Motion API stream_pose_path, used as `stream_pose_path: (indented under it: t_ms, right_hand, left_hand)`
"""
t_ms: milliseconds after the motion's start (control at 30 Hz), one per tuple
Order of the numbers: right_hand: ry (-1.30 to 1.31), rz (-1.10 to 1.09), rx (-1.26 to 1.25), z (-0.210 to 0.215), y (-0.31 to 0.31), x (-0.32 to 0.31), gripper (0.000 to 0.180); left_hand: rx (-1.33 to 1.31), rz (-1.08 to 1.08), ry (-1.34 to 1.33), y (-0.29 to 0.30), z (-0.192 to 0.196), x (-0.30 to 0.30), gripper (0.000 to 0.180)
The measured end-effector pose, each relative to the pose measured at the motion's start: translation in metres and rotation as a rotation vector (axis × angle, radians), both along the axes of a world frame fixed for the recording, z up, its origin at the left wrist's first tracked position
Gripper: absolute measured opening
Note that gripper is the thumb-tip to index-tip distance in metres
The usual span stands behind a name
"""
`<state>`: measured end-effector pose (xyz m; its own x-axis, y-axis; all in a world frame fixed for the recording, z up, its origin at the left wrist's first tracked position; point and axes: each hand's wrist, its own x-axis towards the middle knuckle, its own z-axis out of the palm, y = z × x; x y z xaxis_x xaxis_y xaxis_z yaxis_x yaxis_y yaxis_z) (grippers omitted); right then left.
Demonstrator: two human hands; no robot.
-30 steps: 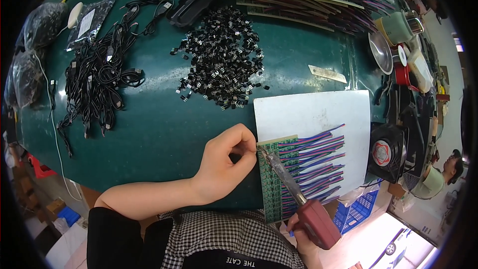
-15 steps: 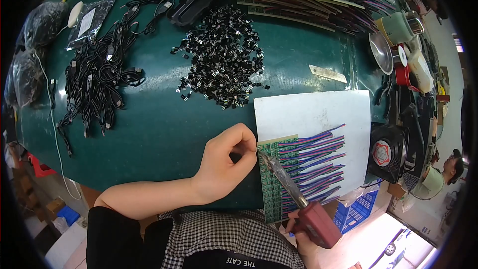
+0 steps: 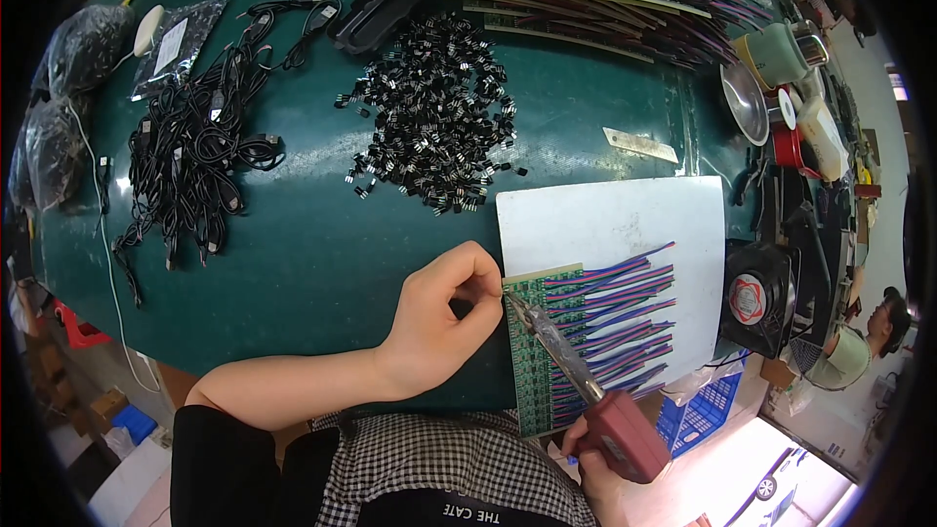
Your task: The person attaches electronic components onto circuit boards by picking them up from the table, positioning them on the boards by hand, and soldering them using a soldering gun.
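Fingertips of the left hand [image 3: 441, 317] were pinched together at the upper left corner of the long green circuit board [image 3: 535, 361], and whatever small part they held was hidden between thumb and forefinger. The right hand [image 3: 597, 459] was mostly cut off below the board, its fingers wrapped tight around the dark red plastic handle of a soldering iron [image 3: 586, 385], whose metal shaft slanted up across the board to meet that same corner, just beside the left fingertips. Thin purple, red and blue wires [image 3: 620, 317] fanned from the board's right edge, over a white sheet [image 3: 610, 220] that lay under the board. Above and left of the board sat a loose heap of small black components with glinting metal legs [image 3: 429, 122]; farther left, a tangle of glossy black cables [image 3: 195, 151]. Right of the board stood a small black fan [image 3: 753, 295]. All rested on a dark green mat [image 3: 322, 273].
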<state>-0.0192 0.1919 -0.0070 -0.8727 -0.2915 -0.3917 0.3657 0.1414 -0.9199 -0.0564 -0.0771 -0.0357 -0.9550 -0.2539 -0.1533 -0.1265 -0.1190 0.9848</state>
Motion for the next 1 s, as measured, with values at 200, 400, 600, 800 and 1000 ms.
stream_pose_path:
  t_ms: [200,400,600,800,1000]
  right_hand:
    - [-0.051,-0.092,-0.142,0.013,-0.017,-0.003,0.050]
    - [0.248,-0.330,-0.091,0.008,0.007,0.017,0.059]
    - [0.681,-0.639,-0.364,0.025,0.056,0.014,0.050]
    - [0.424,-0.831,-1.114,0.011,0.106,-0.016,0.039]
    - [0.097,-0.537,-1.500,-0.051,0.170,-0.037,0.043]
  left_hand:
    - [-0.005,0.006,0.008,0.002,0.000,0.000,0.011]
    - [-0.015,-0.004,0.047,0.007,0.002,-0.003,0.011]
    - [-0.023,0.024,0.004,0.008,-0.002,-0.003,0.011]
    - [-0.081,0.062,0.012,-0.003,0.003,0.006,0.012]
    - [0.034,-0.145,-0.104,-0.003,0.023,0.003,0.023]
